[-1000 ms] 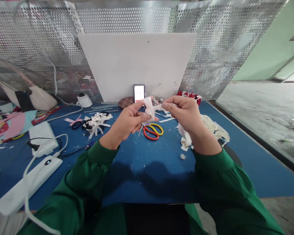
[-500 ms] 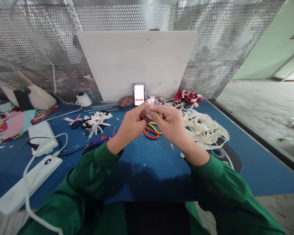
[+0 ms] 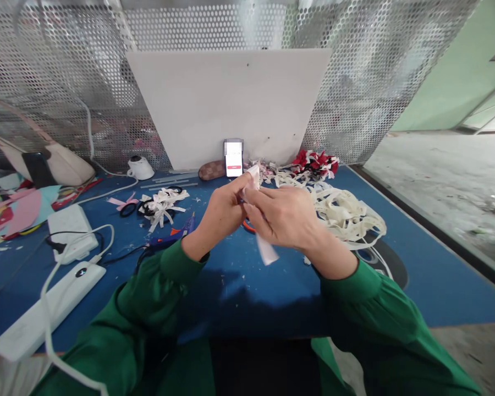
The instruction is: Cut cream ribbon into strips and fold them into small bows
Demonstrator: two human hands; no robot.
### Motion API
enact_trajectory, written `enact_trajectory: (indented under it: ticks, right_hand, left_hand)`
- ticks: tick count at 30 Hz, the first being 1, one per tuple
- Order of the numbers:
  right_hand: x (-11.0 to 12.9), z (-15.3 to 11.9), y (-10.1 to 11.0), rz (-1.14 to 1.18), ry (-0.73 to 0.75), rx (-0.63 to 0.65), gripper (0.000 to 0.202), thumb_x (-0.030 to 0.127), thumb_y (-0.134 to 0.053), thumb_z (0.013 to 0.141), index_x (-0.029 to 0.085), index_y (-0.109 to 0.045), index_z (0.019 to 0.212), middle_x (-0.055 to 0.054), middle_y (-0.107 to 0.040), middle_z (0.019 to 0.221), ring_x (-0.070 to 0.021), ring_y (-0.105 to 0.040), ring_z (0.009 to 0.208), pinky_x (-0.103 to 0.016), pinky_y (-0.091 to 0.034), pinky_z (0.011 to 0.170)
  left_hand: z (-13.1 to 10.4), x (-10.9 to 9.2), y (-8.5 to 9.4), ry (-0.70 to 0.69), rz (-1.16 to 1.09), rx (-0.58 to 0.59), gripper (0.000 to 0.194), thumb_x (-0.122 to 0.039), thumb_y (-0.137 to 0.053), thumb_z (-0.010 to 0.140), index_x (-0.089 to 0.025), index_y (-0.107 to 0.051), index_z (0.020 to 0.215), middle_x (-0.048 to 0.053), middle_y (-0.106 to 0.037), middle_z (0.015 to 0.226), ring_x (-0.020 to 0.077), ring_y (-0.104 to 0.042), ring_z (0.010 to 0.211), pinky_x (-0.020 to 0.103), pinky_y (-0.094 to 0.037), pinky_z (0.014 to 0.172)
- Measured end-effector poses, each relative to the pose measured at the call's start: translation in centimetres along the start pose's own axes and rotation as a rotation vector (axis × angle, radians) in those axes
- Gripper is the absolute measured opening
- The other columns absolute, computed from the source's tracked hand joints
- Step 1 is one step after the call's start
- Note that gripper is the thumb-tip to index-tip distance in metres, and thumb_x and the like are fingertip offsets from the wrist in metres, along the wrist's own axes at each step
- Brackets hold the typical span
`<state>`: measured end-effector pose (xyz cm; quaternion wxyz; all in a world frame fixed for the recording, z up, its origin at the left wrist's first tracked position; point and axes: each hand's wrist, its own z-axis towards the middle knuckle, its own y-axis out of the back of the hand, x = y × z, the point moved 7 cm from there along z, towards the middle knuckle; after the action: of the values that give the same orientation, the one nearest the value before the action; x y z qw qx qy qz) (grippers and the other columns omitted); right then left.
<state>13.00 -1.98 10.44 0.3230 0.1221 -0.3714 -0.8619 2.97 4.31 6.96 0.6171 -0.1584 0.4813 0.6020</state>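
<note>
My left hand (image 3: 227, 204) and my right hand (image 3: 281, 213) meet above the middle of the blue table. Both pinch a pale pinkish-white ribbon (image 3: 267, 252); its upper part pokes out above the fingers and a loose tail hangs below my right hand. How the ribbon is folded between the fingertips is hidden. Beneath the hands, orange-handled scissors (image 3: 248, 226) are mostly covered. A blue glue gun (image 3: 173, 236) lies left of my left wrist. Further left is a cluster of white ribbon bows (image 3: 165, 204) with black hair ties.
A heap of cream ribbon (image 3: 346, 212) lies at the right, with red and white bows (image 3: 315, 163) behind it. A lit phone (image 3: 233, 158) leans near the white board (image 3: 231, 104). Power strips (image 3: 51, 313) and cables take up the left side, near a handbag (image 3: 64, 162).
My right hand has turned over and come slightly lower, its knuckles now showing more. A ribbon tail now hangs below it, and the scissors are more covered. My left hand has barely moved.
</note>
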Motion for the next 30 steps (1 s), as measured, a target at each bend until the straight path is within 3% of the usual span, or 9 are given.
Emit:
enact_trajectory:
  ticks: [3, 6, 8, 11, 14, 19, 23, 25, 30]
  right_hand:
    - [-1.0, -0.5, 1.7, 0.104, 0.018, -0.337, 0.023, 0.025, -0.047, 0.097, 0.019, -0.067, 0.088, -0.002, -0.062, 0.066, -0.0138, -0.049, 0.055, -0.032, -0.034, 0.056]
    - [-6.2, -1.2, 1.3, 0.433, -0.342, -0.544, 0.015, 0.02, -0.053, 0.094, 0.02, -0.068, 0.095, 0.0, -0.061, 0.07, -0.0128, -0.053, 0.06, -0.029, -0.041, 0.06]
    - [-8.6, -0.7, -1.5, 0.818, -0.484, -0.376, 0.017, 0.018, -0.065, 0.083, 0.02, -0.069, 0.1, 0.001, -0.064, 0.076, -0.0127, -0.058, 0.065, -0.029, -0.046, 0.063]
    - [-8.0, 0.0, -5.5, 1.402, -0.504, -0.047, 0.028, 0.02, -0.076, 0.073, 0.021, -0.072, 0.102, -0.001, -0.071, 0.089, -0.0139, -0.065, 0.076, -0.029, -0.053, 0.073]
    - [-6.8, 0.0, -7.2, 1.659, -0.544, -0.025, 0.026, 0.027, -0.083, 0.068, 0.022, -0.074, 0.092, 0.002, -0.07, 0.079, -0.0111, -0.061, 0.066, -0.025, -0.052, 0.064]
    - [-6.3, -0.2, -7.7, 1.646, -0.577, -0.13, 0.022, 0.036, -0.084, 0.07, 0.021, -0.07, 0.078, 0.004, -0.065, 0.069, -0.0091, -0.054, 0.057, -0.024, -0.046, 0.056]
    - [-7.4, 0.1, -6.0, 1.419, -0.461, -0.156, 0.017, 0.032, -0.077, 0.078, 0.019, -0.066, 0.075, 0.002, -0.066, 0.076, -0.0107, -0.056, 0.067, -0.027, -0.047, 0.066]
    - [-7.8, 0.2, -4.8, 1.304, -0.392, -0.191, 0.018, 0.028, -0.074, 0.079, 0.019, -0.061, 0.071, 0.002, -0.065, 0.078, -0.0117, -0.056, 0.071, -0.028, -0.047, 0.071]
    - [-8.2, -0.1, -4.9, 1.411, -0.455, -0.211, 0.028, 0.028, -0.072, 0.08, 0.021, -0.048, 0.066, 0.005, -0.056, 0.066, -0.0099, -0.049, 0.059, -0.026, -0.043, 0.06]
  left_hand:
    - [0.1, 0.2, -0.3, 0.066, -0.138, 0.043, 0.049, -0.029, -0.065, 0.089, -0.018, -0.061, 0.136, -0.001, -0.067, 0.073, 0.0141, -0.059, 0.06, 0.027, -0.049, 0.061]
    - [0.1, -0.4, -0.6, 0.137, -0.283, 0.079, 0.065, -0.033, -0.073, 0.084, -0.018, -0.055, 0.144, 0.004, -0.073, 0.083, 0.0145, -0.063, 0.058, 0.027, -0.05, 0.058]
    - [0.0, -0.9, -0.8, 0.186, -0.366, 0.089, 0.067, -0.034, -0.075, 0.082, -0.018, -0.055, 0.145, 0.005, -0.075, 0.084, 0.0107, -0.055, 0.047, 0.025, -0.044, 0.046]
    - [-0.4, -1.4, -1.1, 0.24, -0.467, 0.107, 0.07, -0.031, -0.075, 0.083, -0.022, -0.052, 0.148, 0.004, -0.077, 0.083, 0.0033, -0.036, 0.034, 0.02, -0.031, 0.034]
    - [-0.6, -1.2, -1.3, 0.275, -0.551, 0.139, 0.074, -0.023, -0.074, 0.082, -0.026, -0.048, 0.152, 0.004, -0.078, 0.085, 0.0018, -0.033, 0.034, 0.018, -0.028, 0.033]
    - [-0.7, -1.0, -1.4, 0.313, -0.601, 0.177, 0.074, -0.021, -0.073, 0.083, -0.028, -0.048, 0.152, 0.004, -0.079, 0.089, 0.0008, -0.034, 0.034, 0.018, -0.031, 0.036]
    - [-0.5, -1.3, -1.0, 0.29, -0.632, 0.141, 0.073, -0.027, -0.08, 0.08, -0.024, -0.053, 0.148, 0.006, -0.078, 0.09, 0.0106, -0.063, 0.057, 0.019, -0.045, 0.05]
    - [-0.4, -1.4, -1.0, 0.294, -0.658, 0.142, 0.074, -0.031, -0.081, 0.08, -0.022, -0.053, 0.148, 0.007, -0.078, 0.09, 0.0138, -0.068, 0.065, 0.021, -0.049, 0.056]
    - [-0.5, -1.4, -1.0, 0.302, -0.616, 0.178, 0.067, -0.034, -0.077, 0.084, -0.024, -0.054, 0.147, 0.006, -0.078, 0.09, 0.0012, -0.037, 0.035, 0.019, -0.03, 0.037]
